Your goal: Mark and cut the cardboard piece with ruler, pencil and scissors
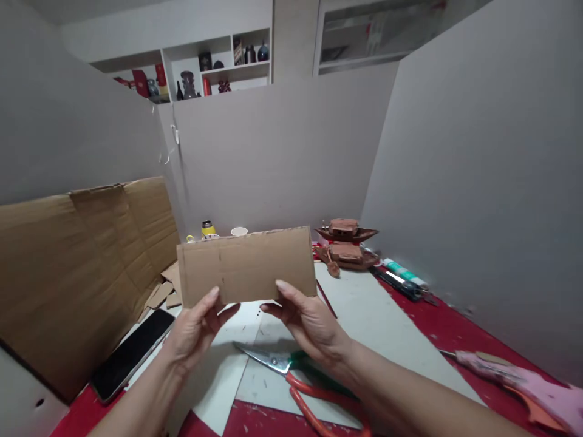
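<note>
A rectangular piece of brown cardboard [255, 264] is held up in front of me, tilted so its broad face shows. My left hand [194, 331] grips its lower left edge, thumb on the near face and fingers behind. At the lower right edge, my right hand [307, 318] pinches it the same way. Pen-like marks run down the cardboard near its left end. Below the hands, scissors [276, 362] with orange handles lie on the table, their blades pointing left; my right wrist partly covers them.
Large folded cardboard [86, 243] leans along the left wall, with a phone [132, 352] and cardboard scraps [161, 294] near it. Brown model boats [346, 246] stand at the back right. A pink glue gun [514, 376], a cutter [396, 284] and a green-white tube [405, 274] lie at right.
</note>
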